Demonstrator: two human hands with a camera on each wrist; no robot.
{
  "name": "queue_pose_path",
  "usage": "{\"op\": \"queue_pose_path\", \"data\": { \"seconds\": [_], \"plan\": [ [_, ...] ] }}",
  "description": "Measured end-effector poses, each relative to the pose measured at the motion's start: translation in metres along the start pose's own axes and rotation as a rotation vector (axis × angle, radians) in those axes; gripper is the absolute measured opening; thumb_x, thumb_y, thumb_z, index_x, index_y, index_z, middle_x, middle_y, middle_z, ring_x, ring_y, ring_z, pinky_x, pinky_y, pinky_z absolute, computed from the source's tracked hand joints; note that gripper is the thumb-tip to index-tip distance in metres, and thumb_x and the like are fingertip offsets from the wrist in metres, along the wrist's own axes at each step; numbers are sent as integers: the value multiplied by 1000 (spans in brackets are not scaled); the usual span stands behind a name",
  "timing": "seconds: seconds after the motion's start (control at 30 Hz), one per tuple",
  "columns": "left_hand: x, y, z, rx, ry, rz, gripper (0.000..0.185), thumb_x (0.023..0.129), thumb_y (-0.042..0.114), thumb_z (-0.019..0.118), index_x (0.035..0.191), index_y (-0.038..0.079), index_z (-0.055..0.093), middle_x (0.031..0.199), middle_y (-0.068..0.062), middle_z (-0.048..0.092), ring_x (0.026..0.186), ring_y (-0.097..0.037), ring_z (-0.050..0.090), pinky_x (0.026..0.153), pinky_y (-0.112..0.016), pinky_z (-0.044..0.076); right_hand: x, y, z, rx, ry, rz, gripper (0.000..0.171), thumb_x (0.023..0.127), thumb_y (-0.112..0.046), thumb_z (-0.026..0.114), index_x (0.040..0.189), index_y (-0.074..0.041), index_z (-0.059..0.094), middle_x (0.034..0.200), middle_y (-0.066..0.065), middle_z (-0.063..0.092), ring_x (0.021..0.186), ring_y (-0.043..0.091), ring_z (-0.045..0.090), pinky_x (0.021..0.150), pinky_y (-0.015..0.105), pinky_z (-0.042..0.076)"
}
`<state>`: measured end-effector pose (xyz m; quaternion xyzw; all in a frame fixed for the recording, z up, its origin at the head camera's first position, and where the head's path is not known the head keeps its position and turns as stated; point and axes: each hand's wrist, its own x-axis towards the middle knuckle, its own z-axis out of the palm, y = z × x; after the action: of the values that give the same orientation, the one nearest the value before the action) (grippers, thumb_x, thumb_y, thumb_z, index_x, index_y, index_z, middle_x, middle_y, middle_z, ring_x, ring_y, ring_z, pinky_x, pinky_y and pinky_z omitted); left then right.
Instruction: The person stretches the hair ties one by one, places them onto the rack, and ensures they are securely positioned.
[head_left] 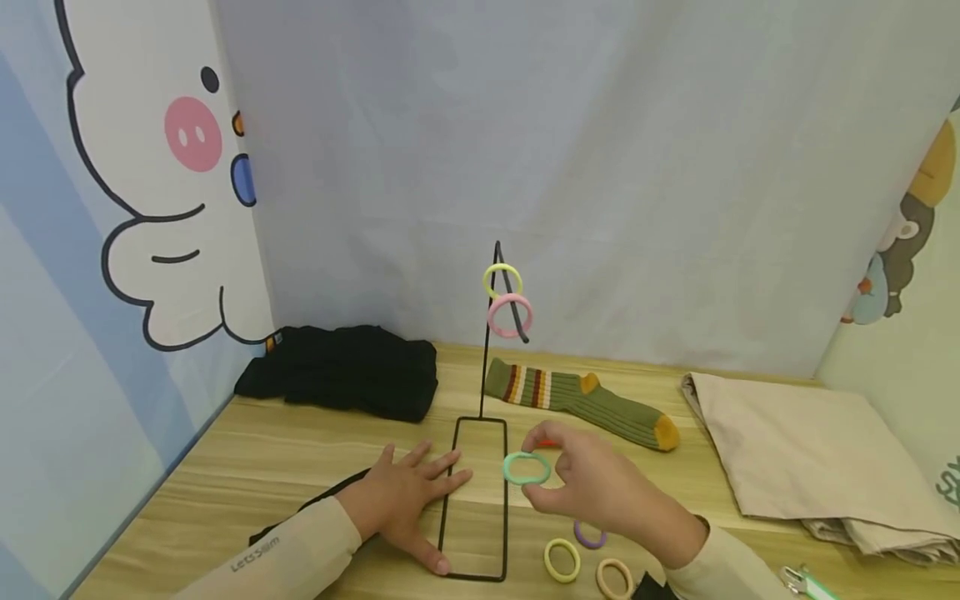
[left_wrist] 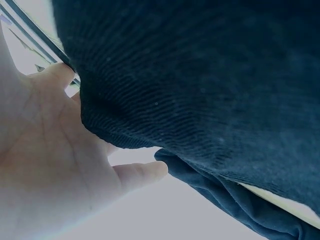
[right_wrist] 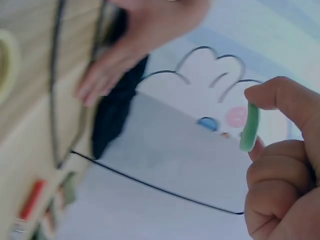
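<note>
Right grip (head_left: 588,483): clamped in a pinch, and it's the mint ring (right_wrist: 251,127) caught between thumb and forefinger!
Mint ring: right there at the fingertips, nine o'clock from that grip, just beside the wire stand (head_left: 506,500); call the ring our clock centre, twelve at the far wall.
Left grip (head_left: 405,496): over at nine, fingers spread wide, grasping nothing, lying across the left wire of the base.
Wire stand: black, base at eight o'clock, upright climbing towards twelve.
Stand's arm: up at twelve, carrying a hanging yellow ring (head_left: 501,267) and, nearer the tip, a pink ring (head_left: 491,316).
Surface (head_left: 262,450): purple ring (head_left: 590,547) at half past four, loose yellow ring (head_left: 547,558) and tan ring (head_left: 599,577) around five.
Fabrics: striped sock (head_left: 558,392) at half past one, black cloth (head_left: 337,371) at ten, beige cloth (head_left: 810,450) out at three.
</note>
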<state>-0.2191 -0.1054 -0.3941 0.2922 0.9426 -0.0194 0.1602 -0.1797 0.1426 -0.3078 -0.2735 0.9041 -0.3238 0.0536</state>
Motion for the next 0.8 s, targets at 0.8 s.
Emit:
{"op": "queue_pose_path", "data": {
  "seconds": [0.8],
  "plan": [
    [1, -4, 2, -30, 17, 28, 106, 57, 85, 55, 146, 42, 18, 156, 10, 12, 143, -32, 11, 102, -68, 16, 28, -64, -61, -466, 675, -371, 53, 73, -20, 76, 117, -5, 49, 41, -9, 25, 39, 0, 13, 38, 16, 15]
  ]
}}
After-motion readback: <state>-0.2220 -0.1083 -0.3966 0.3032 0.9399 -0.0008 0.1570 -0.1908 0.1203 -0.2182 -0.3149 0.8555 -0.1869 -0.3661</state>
